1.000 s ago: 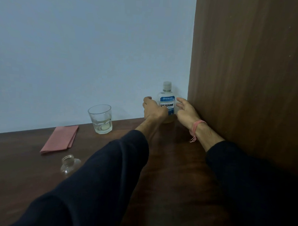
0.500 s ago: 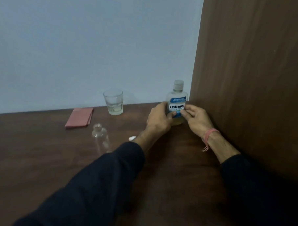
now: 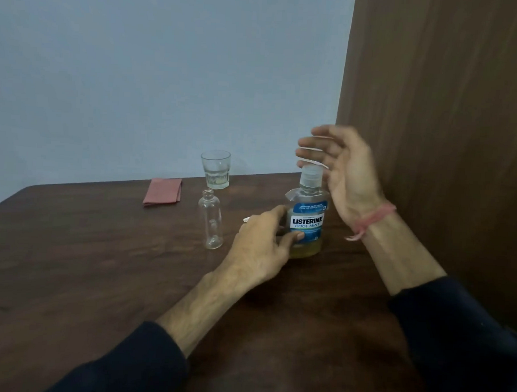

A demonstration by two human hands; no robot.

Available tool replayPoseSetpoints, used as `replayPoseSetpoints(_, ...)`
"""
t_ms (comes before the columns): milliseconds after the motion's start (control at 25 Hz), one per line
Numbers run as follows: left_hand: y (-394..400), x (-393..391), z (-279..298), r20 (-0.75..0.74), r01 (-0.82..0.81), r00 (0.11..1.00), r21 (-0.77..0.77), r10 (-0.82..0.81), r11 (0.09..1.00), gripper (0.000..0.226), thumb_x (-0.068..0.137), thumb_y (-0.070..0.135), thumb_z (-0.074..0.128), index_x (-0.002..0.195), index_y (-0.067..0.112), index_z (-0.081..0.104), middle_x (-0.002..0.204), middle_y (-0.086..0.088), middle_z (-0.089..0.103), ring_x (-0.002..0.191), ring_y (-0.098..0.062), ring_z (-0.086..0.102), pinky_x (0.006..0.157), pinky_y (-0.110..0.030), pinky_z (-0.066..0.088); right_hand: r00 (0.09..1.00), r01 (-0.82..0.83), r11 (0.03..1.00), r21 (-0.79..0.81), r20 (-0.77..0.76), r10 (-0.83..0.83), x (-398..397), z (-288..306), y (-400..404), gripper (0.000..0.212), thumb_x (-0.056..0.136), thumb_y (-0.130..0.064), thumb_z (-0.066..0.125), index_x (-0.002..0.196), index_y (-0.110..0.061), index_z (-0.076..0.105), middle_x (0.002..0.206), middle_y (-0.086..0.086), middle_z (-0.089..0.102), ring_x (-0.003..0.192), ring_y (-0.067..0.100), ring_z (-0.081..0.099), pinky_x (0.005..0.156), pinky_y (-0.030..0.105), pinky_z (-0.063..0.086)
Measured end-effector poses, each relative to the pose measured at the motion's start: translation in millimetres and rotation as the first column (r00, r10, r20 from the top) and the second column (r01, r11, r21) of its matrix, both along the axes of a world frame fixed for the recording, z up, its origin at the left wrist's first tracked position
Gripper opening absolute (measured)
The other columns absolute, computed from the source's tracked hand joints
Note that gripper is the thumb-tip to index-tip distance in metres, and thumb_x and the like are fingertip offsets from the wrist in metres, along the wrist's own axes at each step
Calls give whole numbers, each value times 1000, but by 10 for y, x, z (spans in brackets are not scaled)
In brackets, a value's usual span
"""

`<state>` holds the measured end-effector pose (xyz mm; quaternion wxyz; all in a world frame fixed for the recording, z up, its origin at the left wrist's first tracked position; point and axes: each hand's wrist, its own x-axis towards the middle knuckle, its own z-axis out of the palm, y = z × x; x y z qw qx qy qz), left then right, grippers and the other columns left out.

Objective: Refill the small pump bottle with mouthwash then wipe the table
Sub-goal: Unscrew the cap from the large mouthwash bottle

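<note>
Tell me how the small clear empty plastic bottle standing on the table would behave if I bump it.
The small clear plastic bottle looks empty, so probably very light. Tall, narrow and upright, it would likely tip easily. Being round, it might then roll across the dark wooden table.

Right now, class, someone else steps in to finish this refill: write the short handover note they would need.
Left hand: grips the mouthwash bottle low on its label; the bottle stands upright on the table.
Right hand: open, blurred, raised beside the bottle's cap, holding nothing.
Small pump bottle: upright, uncapped, looks empty, just left of the left hand. Its pump is not clearly visible.
Glass and folded pink cloth: near the wall.
Done: small bottle opened.
Left: uncap the mouthwash, pour, refit the pump, wipe the table.
</note>
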<state>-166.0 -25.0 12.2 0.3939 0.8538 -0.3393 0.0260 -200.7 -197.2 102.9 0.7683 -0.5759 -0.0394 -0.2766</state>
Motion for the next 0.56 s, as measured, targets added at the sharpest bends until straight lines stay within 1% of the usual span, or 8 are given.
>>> replayPoseSetpoints(80, 50, 29, 0, 51, -22, 998, 23, 21, 999, 44, 109, 37, 78, 151, 31, 66, 141, 9, 81, 131, -10, 77, 113, -43, 64, 999, -13, 980, -200, -37, 5, 105, 161, 217, 50, 114, -47, 46, 93, -13, 76, 74, 8, 73, 61, 22, 69, 62, 35, 59)
replayPoseSetpoints(160, 88, 75, -17, 89, -40, 995, 34, 37, 999, 40, 109, 41, 77, 146, 33, 67, 137, 9, 83, 128, -11, 78, 109, -45, 66, 997, -42, 930, -366, -74, 16, 227, 193, 284, 64, 113, -60, 40, 78, -15, 71, 53, 2, 49, 42, 15, 44, 47, 28, 45)
replayPoseSetpoints(200, 102, 92, -22, 106, -39, 994, 32, 35, 999, 39, 109, 42, 76, 146, 33, 66, 136, 9, 83, 126, -11, 79, 108, -45, 66, 993, -97, 926, -366, -97, 66, 280, 205, 262, 68, 112, -65, 38, 74, -16, 66, 49, -1, 38, 39, 13, 34, 44, 26, 39)
replayPoseSetpoints(240, 110, 89, -35, 118, -35, 993, 29, 31, 999, 40, 109, 44, 76, 147, 33, 65, 136, 8, 83, 125, -11, 79, 107, -45, 66, 980, -184, 929, -320, -131, 149, 303, 216, 227, 71, 110, -69, 36, 73, -15, 62, 48, -3, 31, 37, 12, 27, 43, 24, 34)
replayPoseSetpoints(320, 115, 73, -40, 111, -17, 994, 23, 14, 1000, 43, 110, 45, 75, 150, 33, 63, 138, 9, 82, 124, -8, 79, 106, -43, 67, 914, -393, 890, -231, -206, 350, 332, 275, 132, 70, 109, -72, 33, 76, -15, 56, 46, -6, 24, 33, 10, 21, 40, 21, 29)
replayPoseSetpoints(400, 124, 67, -40, 99, -9, 995, 20, 7, 1000, 45, 110, 46, 74, 151, 33, 63, 138, 10, 82, 124, -7, 78, 106, -42, 67, 834, -541, 817, -200, -255, 489, 375, 301, 56, 62, 111, -67, 37, 81, -16, 56, 45, -8, 23, 30, 7, 22, 37, 20, 27)
replayPoseSetpoints(480, 130, 67, -42, 105, -21, 994, 13, 19, 1000, 45, 110, 46, 74, 152, 33, 64, 138, 11, 81, 125, -7, 78, 106, -42, 66, 783, -613, 759, -220, -293, 548, 409, 294, 23, 50, 113, -58, 43, 87, -18, 57, 46, -10, 25, 30, 4, 25, 34, 20, 29)
replayPoseSetpoints(560, 129, 43, -50, 99, -25, 995, -2, 25, 1000, 47, 109, 46, 75, 153, 34, 63, 139, 11, 81, 126, -7, 78, 107, -42, 66, 737, -670, 703, -238, -322, 594, 427, 275, 9, 41, 110, -55, 51, 92, -18, 58, 47, -12, 28, 30, 1, 29, 34, 18, 32)
